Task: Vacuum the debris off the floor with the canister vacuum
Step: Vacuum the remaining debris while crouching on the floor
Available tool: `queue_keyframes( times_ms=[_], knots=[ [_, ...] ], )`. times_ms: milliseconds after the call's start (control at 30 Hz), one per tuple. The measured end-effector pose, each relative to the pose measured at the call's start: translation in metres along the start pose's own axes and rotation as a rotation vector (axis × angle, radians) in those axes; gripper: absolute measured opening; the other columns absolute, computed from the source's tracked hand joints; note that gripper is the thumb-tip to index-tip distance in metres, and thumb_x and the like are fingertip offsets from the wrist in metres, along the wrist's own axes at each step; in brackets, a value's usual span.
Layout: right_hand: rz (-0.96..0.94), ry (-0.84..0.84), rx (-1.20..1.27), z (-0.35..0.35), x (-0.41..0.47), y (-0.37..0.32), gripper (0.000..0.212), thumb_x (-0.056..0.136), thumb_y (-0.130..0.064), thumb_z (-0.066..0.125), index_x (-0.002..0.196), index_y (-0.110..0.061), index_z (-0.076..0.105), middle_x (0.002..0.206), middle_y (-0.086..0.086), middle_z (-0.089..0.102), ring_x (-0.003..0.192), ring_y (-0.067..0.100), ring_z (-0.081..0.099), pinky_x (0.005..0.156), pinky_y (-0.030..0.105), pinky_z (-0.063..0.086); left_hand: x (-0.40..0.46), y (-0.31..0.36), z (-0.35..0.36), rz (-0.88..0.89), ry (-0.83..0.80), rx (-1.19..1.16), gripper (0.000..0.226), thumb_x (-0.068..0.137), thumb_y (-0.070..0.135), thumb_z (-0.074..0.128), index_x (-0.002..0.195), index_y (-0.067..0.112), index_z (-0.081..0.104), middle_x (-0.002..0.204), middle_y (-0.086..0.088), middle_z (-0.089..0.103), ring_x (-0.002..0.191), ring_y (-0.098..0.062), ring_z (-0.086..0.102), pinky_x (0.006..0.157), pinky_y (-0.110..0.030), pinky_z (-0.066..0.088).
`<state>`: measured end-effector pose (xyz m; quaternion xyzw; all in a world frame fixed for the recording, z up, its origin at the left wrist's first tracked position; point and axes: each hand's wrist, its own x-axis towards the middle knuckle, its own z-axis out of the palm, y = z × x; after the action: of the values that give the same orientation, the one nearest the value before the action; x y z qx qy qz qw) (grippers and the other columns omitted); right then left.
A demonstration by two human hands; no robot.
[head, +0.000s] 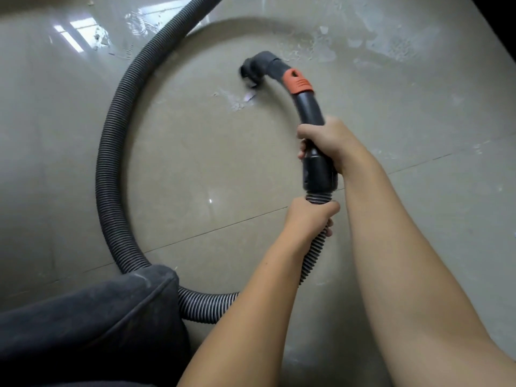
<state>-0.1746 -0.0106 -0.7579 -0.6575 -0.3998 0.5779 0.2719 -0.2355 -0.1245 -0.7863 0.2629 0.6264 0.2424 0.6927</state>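
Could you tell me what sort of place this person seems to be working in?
Probably an indoor room in a home, perhaps a living room. The floor is glossy beige tile with thin grout lines, a dark upholstered cushion sits at lower left, and a vacuum hose loops across it.

A: Where are the hands?
B: Both bare forearms reach away from the near right. The right hand sits farther out, fingers curled in a grip.
A: And the left hand?
B: Nearer, just below it, fingers also wrapped tight.
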Motion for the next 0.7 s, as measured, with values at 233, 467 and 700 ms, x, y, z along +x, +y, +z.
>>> queue_keyframes(
  times_ms=[233,467,700],
  knots=[
    [-0.026,-0.043,-0.098,0.028,0.003,-0.010,0.014,0.082,0.001,0.054,0.079,-0.009,0.046,0.057,0.011,0.052,0.035,0.014,0.052,0.045,0.024,0.049,0.000,-0.001,-0.012,-0.013,0.078,-0.097,0.007,0.081,0.012,0.063,0.076,0.009,0.058,0.063,-0.008,0.058,0.041,-0.015,0.053,0.052,-0.024,0.045],
    [-0.058,-0.286,-0.352,0.050,-0.003,-0.018,0.014,0.081,-0.003,0.056,0.082,-0.013,0.046,0.059,0.008,0.057,0.045,0.019,0.059,0.052,0.026,0.050,-0.009,-0.005,-0.008,0.002,0.132,-0.232,0.007,0.084,0.011,0.064,0.087,0.006,0.060,0.067,-0.007,0.059,0.039,-0.008,0.053,0.043,-0.018,0.044],
    [-0.004,0.141,0.097,-0.035,-0.022,0.014,0.016,0.082,0.004,0.053,0.074,-0.008,0.046,0.047,0.005,0.051,0.037,0.014,0.052,0.045,0.024,0.050,-0.017,-0.012,0.027,0.069,-0.061,0.024,0.014,0.074,0.014,0.064,0.065,0.015,0.054,0.055,-0.005,0.056,0.043,-0.018,0.053,0.055,-0.026,0.046]
  ],
)
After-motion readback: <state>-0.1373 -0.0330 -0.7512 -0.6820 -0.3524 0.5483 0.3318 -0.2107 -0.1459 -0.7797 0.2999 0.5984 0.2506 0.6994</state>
